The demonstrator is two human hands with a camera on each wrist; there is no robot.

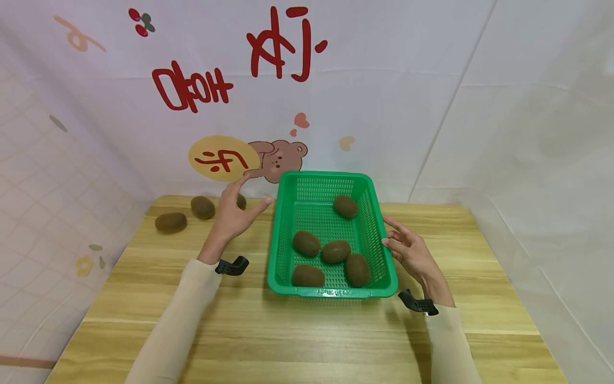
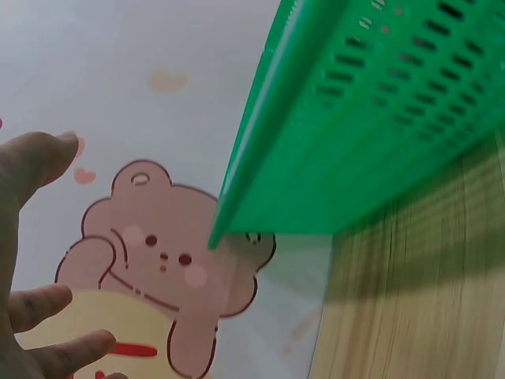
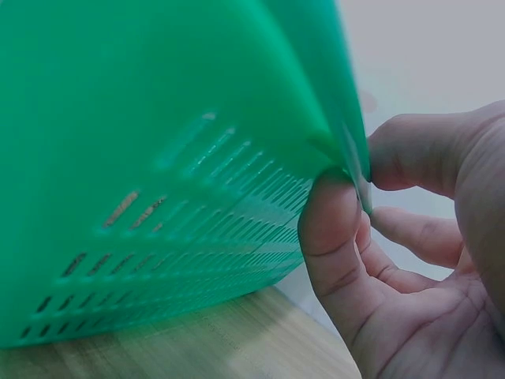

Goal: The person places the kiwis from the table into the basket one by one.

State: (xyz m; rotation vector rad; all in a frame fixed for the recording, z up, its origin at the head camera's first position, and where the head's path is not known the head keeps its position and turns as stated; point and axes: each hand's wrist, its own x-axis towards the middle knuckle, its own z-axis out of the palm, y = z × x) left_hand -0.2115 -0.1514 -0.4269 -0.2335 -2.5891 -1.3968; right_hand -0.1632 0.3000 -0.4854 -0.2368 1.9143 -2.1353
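Note:
A green slotted basket (image 1: 331, 292) stands mid-table and holds several brown kiwis (image 1: 335, 251). My right hand (image 1: 389, 234) is at its right rim; in the right wrist view the hand (image 3: 355, 178) pinches the rim of the basket (image 3: 158, 118) between thumb and finger. My left hand (image 1: 249, 196) hovers left of the basket with fingers spread and holds nothing. A kiwi (image 1: 241, 201) lies just behind it, partly hidden. In the left wrist view the spread fingers (image 2: 20, 197) sit left of the basket's wall (image 2: 379, 103).
Two more kiwis (image 1: 170, 222) (image 1: 203, 207) lie on the wooden table (image 1: 307, 341) at the far left. A white backdrop with red lettering and a bear drawing (image 1: 280, 157) closes the back. White sheets wall both sides.

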